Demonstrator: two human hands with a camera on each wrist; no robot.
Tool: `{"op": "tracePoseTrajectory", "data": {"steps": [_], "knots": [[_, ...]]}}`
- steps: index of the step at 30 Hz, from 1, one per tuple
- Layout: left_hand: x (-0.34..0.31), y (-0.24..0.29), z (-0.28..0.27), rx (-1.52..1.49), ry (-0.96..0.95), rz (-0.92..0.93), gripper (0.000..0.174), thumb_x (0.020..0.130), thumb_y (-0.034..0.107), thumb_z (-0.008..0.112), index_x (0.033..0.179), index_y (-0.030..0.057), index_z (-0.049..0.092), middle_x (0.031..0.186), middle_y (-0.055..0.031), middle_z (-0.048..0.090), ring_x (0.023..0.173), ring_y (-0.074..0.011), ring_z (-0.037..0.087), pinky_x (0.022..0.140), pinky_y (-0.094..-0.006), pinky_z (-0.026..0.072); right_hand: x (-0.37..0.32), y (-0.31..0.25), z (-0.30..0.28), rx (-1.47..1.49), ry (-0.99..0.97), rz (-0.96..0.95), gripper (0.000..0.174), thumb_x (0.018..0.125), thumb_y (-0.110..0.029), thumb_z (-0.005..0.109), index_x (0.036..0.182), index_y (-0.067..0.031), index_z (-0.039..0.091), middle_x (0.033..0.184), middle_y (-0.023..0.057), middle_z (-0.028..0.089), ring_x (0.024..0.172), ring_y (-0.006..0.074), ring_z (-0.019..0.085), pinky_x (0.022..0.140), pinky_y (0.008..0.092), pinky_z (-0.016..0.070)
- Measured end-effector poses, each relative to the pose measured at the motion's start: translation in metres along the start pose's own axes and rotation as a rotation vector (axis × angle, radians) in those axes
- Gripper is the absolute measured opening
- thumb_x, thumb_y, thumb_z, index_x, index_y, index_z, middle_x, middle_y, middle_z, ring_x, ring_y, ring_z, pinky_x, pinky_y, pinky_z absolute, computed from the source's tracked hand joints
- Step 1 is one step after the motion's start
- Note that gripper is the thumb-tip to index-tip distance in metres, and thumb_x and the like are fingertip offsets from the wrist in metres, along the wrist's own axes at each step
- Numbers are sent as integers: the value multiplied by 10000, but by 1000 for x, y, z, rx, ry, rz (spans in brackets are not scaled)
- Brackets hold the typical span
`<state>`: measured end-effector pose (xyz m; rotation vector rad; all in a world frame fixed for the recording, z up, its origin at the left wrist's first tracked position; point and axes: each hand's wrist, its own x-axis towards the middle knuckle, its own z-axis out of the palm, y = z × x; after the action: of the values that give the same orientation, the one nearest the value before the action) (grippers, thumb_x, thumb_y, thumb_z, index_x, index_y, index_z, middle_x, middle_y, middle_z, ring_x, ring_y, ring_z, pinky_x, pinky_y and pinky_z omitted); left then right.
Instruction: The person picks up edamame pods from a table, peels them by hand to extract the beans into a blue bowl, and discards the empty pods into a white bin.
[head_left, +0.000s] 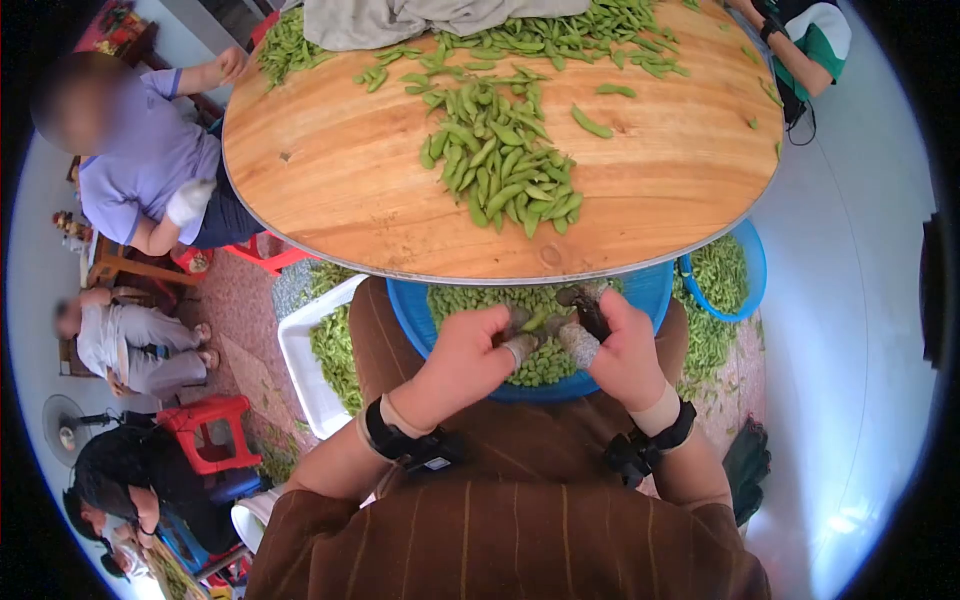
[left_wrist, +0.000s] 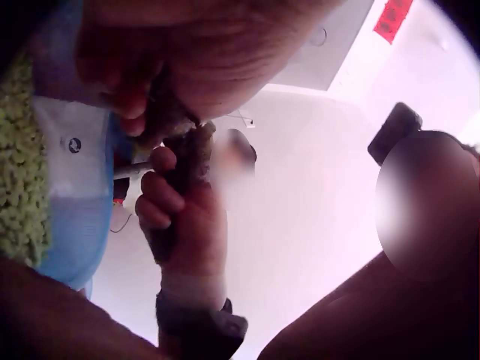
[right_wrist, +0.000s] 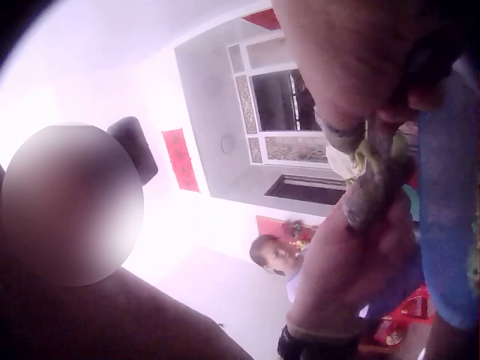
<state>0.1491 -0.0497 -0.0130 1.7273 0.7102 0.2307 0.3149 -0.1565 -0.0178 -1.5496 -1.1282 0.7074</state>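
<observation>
1. Pinching one edamame pod [head_left: 535, 320] between the fingers of my left hand [head_left: 468, 352] and right hand [head_left: 622, 350].
2. Pod sits over the blue basin [head_left: 650, 285] in my lap, just below the counter [head_left: 330, 170] edge.

This looks like a room in a village home used for shared farm work. A big round wooden table [head_left: 330, 170] is heaped with green pods [head_left: 500, 160], with a blue basin [head_left: 650, 285] and a white tray [head_left: 300, 365] of them on the floor. People sit around on low seats beside a red plastic stool [head_left: 210, 425] and a standing fan [head_left: 62, 425]. The wall carries a red paper strip [right_wrist: 178, 159] by a window [right_wrist: 281, 101].
</observation>
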Motion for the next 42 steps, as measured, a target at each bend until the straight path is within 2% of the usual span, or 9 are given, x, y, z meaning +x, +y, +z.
{"op": "tracePoseTrajectory", "data": {"steps": [6,9,11,15,18,28,31,33,42], "knots": [[-2,8,-2,107,-92,20,81,853,43,598,925,6,599,709,24,553,666,-40,447,576,-222,412,2,0,-6,-8,-164,120,216,839,-103,642,1015,12,596,881,41,643,786,65,542,692,249,466],[-1,2,1,-270,-153,-89,77,864,49,583,931,15,603,720,18,560,674,-44,465,589,-224,417,2,1,-6,-42,-87,78,167,779,-80,650,912,2,592,768,170,620,676,199,592,642,317,476],[-1,-9,4,-145,-109,22,59,853,60,582,881,8,580,682,-23,541,640,-77,469,570,-252,418,0,4,-7,-142,-73,-7,178,860,-84,603,1013,5,595,800,36,623,708,53,540,620,234,455],[-6,4,5,-109,-24,50,93,894,94,535,842,27,571,679,-2,530,612,-71,459,545,-228,400,-1,-6,-1,37,-49,106,229,891,-97,558,1102,-10,542,744,11,585,507,47,451,445,203,352],[-5,16,0,-380,-58,-170,119,921,103,488,866,52,580,710,37,519,611,-49,447,539,-201,386,-4,-6,1,158,-146,75,224,913,-104,525,1114,-8,505,761,12,582,517,52,463,445,199,363],[-4,2,3,-425,-108,-107,152,957,145,470,895,60,581,742,26,545,631,-44,463,543,-190,371,-9,-16,-7,505,-347,374,169,913,-79,451,1071,-48,502,748,8,564,521,65,469,439,213,380],[-4,2,5,-349,-81,-57,101,910,104,518,890,23,575,690,14,499,621,-108,473,574,-257,410,-11,-16,-5,594,-318,408,172,928,-99,452,1088,-61,501,748,-1,551,509,56,441,418,198,369],[-3,-9,9,2,-33,328,94,891,87,541,909,7,587,738,-38,522,686,-182,509,640,-300,428,-10,-15,-4,673,-344,484,341,955,-135,444,1287,-57,435,795,33,557,492,48,405,417,189,345],[-6,-10,10,-265,22,166,133,895,90,531,959,-3,602,828,-100,543,774,-217,531,712,-310,431,-13,-18,-5,708,-371,465,243,943,-145,484,1173,-66,469,793,24,571,511,55,437,420,196,367]]}}
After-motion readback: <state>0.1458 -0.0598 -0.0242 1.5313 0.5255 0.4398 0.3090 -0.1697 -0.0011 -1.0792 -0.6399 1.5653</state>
